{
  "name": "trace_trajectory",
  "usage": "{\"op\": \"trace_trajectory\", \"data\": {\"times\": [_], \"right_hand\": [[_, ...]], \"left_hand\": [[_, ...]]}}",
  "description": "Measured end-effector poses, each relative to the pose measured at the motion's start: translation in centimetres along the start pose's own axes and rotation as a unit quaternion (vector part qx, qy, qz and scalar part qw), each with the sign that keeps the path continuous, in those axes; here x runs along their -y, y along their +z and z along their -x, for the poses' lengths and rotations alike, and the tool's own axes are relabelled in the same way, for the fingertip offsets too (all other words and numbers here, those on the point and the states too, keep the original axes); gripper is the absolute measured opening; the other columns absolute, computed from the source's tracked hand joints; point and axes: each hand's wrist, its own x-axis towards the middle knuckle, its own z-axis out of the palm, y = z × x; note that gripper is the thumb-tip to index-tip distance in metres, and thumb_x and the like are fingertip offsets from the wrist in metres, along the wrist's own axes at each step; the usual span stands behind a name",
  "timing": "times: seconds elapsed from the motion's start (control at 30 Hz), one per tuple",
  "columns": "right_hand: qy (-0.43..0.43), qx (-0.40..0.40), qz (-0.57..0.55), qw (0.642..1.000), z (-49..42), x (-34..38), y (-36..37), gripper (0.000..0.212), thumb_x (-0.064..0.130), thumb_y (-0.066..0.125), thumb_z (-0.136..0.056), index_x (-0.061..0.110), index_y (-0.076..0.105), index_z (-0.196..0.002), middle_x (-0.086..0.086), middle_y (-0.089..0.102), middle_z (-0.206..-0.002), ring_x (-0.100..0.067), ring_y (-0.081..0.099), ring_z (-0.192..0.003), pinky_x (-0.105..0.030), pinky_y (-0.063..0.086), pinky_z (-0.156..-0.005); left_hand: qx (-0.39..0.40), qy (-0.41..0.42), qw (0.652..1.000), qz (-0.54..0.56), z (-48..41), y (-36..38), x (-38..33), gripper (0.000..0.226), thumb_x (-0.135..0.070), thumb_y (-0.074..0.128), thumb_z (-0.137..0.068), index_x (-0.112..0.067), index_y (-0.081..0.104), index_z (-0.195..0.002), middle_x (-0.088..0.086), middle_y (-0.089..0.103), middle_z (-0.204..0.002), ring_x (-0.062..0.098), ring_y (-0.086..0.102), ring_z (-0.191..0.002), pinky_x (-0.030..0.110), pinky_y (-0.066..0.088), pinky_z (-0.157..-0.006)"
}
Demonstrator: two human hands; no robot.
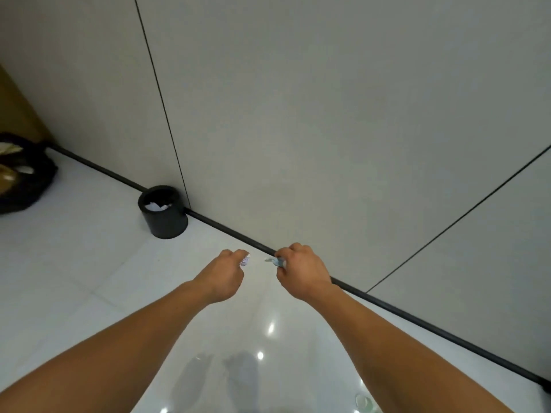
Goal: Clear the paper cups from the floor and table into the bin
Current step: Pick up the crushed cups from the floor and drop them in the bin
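A round black bin [163, 214] stands on the white floor against the wall, with white crumpled paper inside it. My left hand [224, 274] is curled round a small crushed paper cup [245, 260], of which only a white tip shows. My right hand [301, 271] grips another crushed paper cup [275, 261], pale blue-grey, sticking out to the left of the fingers. Both hands hover above the floor, to the right of the bin and nearer to me. A pale greenish round thing [364, 403] lies on the floor at the bottom edge; what it is I cannot tell.
A black bag [28, 180] with things in it sits on the floor at the far left. A dark skirting strip [387, 307] runs along the foot of the grey wall panels. The glossy white floor tiles [89, 263] spread out between bag, bin and me.
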Motion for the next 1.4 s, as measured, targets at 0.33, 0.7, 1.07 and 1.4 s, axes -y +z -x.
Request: {"op": "trace_trajectory", "data": {"times": [0.33,0.7,1.07,1.4], "right_hand": [[-0.060,-0.013,0.003,0.998,-5.4,20.0,1.1,0.034,0.021,0.049,-0.092,0.020,0.059,-0.125,-0.008,0.056,-0.116,-0.029,0.051,-0.107,-0.038,0.047,-0.086],[-0.076,0.003,0.015,0.997,-12.4,28.5,2.9,0.033,0.023,0.049,-0.094,0.023,0.058,-0.126,-0.005,0.056,-0.117,-0.024,0.050,-0.108,-0.034,0.047,-0.087],[-0.106,0.033,-0.048,0.993,-29.1,34.4,5.2,0.036,0.026,0.048,-0.095,0.022,0.056,-0.129,-0.006,0.054,-0.124,-0.024,0.050,-0.114,-0.032,0.045,-0.092],[-0.118,0.078,-0.051,0.989,-41.7,40.2,6.9,0.039,0.026,0.048,-0.097,0.022,0.052,-0.135,-0.007,0.050,-0.131,-0.024,0.048,-0.118,-0.032,0.045,-0.095]], "left_hand": [[-0.093,-0.040,0.995,0.016,4.5,-12.7,14.7,0.044,-0.012,0.035,-0.099,-0.022,0.038,-0.141,0.011,0.042,-0.138,0.026,0.051,-0.116,0.028,0.040,-0.094],[-0.089,-0.055,0.994,0.029,3.7,-20.7,23.9,0.044,-0.009,0.036,-0.098,-0.016,0.037,-0.141,0.016,0.042,-0.134,0.029,0.049,-0.116,0.029,0.039,-0.094],[-0.113,-0.103,0.988,0.019,-6.4,-30.1,30.4,0.042,-0.011,0.038,-0.099,-0.015,0.040,-0.140,0.016,0.045,-0.132,0.028,0.049,-0.116,0.026,0.038,-0.093],[-0.081,-0.149,0.984,0.049,-13.5,-35.8,39.4,0.043,-0.010,0.038,-0.099,-0.014,0.037,-0.141,0.015,0.045,-0.131,0.025,0.051,-0.116,0.022,0.037,-0.095]]}}
